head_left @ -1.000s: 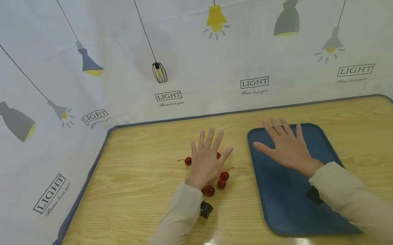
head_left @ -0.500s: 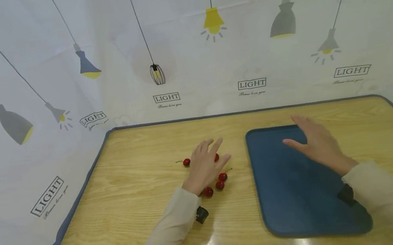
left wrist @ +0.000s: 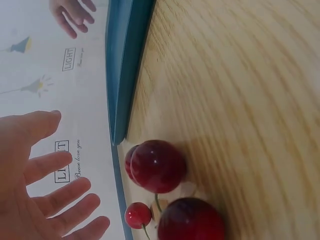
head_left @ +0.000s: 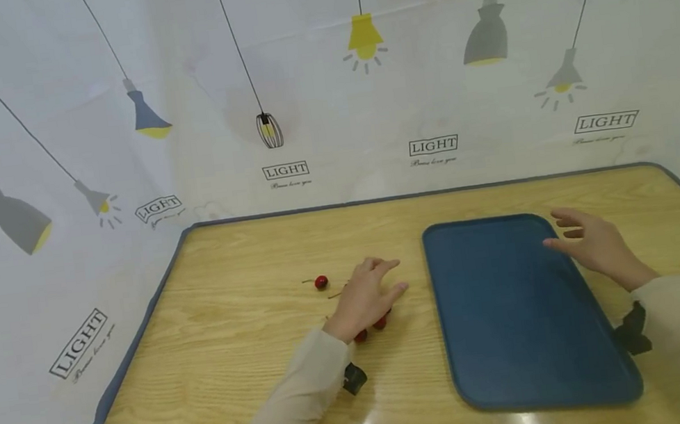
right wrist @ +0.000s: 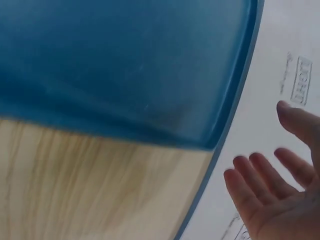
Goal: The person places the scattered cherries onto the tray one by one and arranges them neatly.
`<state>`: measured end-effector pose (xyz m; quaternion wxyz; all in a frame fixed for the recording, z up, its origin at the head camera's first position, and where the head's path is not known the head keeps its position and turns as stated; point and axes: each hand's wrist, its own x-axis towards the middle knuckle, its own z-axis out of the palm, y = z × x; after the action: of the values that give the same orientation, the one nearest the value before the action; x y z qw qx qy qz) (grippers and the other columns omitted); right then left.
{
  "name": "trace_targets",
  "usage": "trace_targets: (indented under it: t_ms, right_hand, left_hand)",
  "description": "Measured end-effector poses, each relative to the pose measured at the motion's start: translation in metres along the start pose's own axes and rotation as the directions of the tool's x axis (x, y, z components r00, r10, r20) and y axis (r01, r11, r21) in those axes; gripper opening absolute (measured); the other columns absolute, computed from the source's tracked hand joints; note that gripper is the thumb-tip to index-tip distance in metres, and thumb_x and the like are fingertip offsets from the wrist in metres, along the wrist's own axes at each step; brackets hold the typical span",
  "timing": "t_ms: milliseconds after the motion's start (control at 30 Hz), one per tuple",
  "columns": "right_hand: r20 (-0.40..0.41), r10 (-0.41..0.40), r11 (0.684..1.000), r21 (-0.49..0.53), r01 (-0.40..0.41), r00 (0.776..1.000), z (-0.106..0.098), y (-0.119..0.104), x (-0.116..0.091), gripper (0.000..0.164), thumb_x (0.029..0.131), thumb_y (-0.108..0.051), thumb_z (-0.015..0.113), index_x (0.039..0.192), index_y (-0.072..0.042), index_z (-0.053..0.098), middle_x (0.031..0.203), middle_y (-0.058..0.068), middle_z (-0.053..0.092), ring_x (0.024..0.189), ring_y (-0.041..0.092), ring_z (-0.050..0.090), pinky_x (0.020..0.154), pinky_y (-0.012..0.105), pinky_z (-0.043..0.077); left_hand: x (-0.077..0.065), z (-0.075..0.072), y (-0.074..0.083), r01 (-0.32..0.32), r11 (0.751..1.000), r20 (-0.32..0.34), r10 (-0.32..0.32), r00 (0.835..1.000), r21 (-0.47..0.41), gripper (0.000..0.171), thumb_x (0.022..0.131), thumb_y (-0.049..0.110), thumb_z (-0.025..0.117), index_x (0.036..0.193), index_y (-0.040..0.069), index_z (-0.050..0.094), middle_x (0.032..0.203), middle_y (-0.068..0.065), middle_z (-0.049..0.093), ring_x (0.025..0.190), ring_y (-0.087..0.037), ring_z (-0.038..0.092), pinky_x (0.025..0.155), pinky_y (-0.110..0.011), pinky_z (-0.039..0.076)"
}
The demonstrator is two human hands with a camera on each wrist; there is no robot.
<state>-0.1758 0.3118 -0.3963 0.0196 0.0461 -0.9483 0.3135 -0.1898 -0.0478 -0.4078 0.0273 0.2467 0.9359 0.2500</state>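
My left hand (head_left: 365, 298) hovers over a small group of dark red cherries (head_left: 360, 335), its fingers loosely bent and holding nothing. It hides part of the group in the head view; one cherry (head_left: 321, 283) with a stem lies just left of it. In the left wrist view, large glossy cherries (left wrist: 159, 166) rest on the wood below the spread fingers (left wrist: 65, 195). At the right long side of a blue rectangular tray (head_left: 514, 304) is my right hand (head_left: 598, 245), relaxed, thumb apart from the fingers, with nothing in it. The tray lies flat with a raised rim.
The wooden table (head_left: 237, 363) has a dark blue edge and meets a white wall covering (head_left: 327, 101) printed with hanging lamps at the back and left. A dark wrist camera (head_left: 354, 378) sits under the left sleeve, another (head_left: 633, 329) under the right.
My right hand has moved right, from over the tray to its right side, its fingers now more bent. The left hand has come slightly nearer and its spread fingers have relaxed.
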Motion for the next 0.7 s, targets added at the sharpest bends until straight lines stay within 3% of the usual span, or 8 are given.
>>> trace_targets:
  t_ms: [400,700]
  right_hand:
    - [0.227,0.043,0.998,0.025,-0.050,0.973,-0.003,0.032,0.004,0.064,0.089,-0.029,0.053,0.128,0.016,0.030,0.122,0.040,0.034,0.103,0.052,0.042,0.076,0.049,0.044]
    - [0.243,0.080,0.993,0.066,-0.099,0.967,0.001,0.048,0.000,0.062,0.090,-0.029,0.051,0.126,0.017,0.030,0.116,0.037,0.044,0.102,0.049,0.045,0.076,0.048,0.044]
  left_hand:
    - [-0.001,0.005,0.000,0.016,0.994,0.093,-0.005,0.996,-0.111,0.048,0.087,0.038,0.054,0.127,0.012,0.048,0.126,-0.005,0.047,0.114,-0.021,0.044,0.090,-0.037,0.039]
    - [-0.002,0.007,0.000,0.017,0.989,0.136,0.003,0.991,-0.145,0.044,0.087,0.031,0.056,0.125,0.009,0.050,0.120,-0.007,0.052,0.105,-0.020,0.051,0.083,-0.033,0.043]
